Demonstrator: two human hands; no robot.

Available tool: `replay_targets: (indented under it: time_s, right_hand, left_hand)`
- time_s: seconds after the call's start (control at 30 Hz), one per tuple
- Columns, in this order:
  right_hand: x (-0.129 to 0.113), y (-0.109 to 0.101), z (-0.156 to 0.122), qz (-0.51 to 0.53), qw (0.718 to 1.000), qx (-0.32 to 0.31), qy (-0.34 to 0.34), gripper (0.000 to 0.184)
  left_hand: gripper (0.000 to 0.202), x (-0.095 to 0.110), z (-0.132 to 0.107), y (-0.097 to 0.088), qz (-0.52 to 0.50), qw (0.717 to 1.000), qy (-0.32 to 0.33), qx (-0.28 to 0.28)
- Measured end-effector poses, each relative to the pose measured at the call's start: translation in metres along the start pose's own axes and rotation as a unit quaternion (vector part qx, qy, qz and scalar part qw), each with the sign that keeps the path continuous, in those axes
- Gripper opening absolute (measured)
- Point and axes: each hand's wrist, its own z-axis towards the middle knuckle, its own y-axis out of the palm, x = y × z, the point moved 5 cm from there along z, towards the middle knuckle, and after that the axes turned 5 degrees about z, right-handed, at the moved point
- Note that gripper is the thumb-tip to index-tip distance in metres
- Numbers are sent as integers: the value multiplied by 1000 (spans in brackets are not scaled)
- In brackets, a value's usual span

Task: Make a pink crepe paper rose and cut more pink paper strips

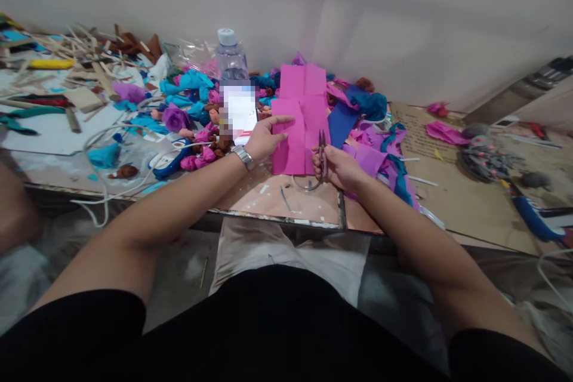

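My left hand lies on the left edge of a bright pink sheet of creased paper, fingers stretched over it. A silver watch circles that wrist. My right hand is closed around a pair of small scissors, tips pointing away from me over the sheet's lower right part. A curved handle loop shows below the fingers. Behind this sheet lies another piece of pink folded paper. Just left of my left hand a phone with a lit, partly blurred screen leans among crumpled paper flowers.
A clear bottle stands behind the phone. Blue, purple and pink paper flowers crowd the left; wooden sticks lie farther off. Blue glue guns with cables sit on both sides. Brown cardboard covers the right.
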Motion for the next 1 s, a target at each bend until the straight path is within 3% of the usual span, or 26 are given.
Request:
replay_targets:
  time_s: [0.13, 0.27, 0.4, 0.5, 0.67, 1.0]
  right_hand:
    - [0, 0, 0, -40, 999, -6, -7, 46]
    - [-8, -4, 3, -43, 997, -2, -68, 51]
    - [-20, -22, 6, -90, 984, 96, -123, 56]
    - [-26, -34, 7, -120, 974, 150, -119, 57]
    - [-25, -35, 9, -123, 981, 124, -79, 61]
    - [-36, -45, 16, -93, 971, 181, -125, 48]
  left_hand:
    - [70, 4, -3, 1, 31, 999, 4, -20]
    - [79, 8, -6, 3, 44, 998, 18, -39]
    - [82, 5, -7, 5, 10, 999, -11, -43]
    - [80, 3, -8, 6, -14, 998, -33, -48]
    - [69, 3, -10, 9, -10, 995, -74, -59]
    - [64, 0, -5, 2, 14, 997, -72, -33]
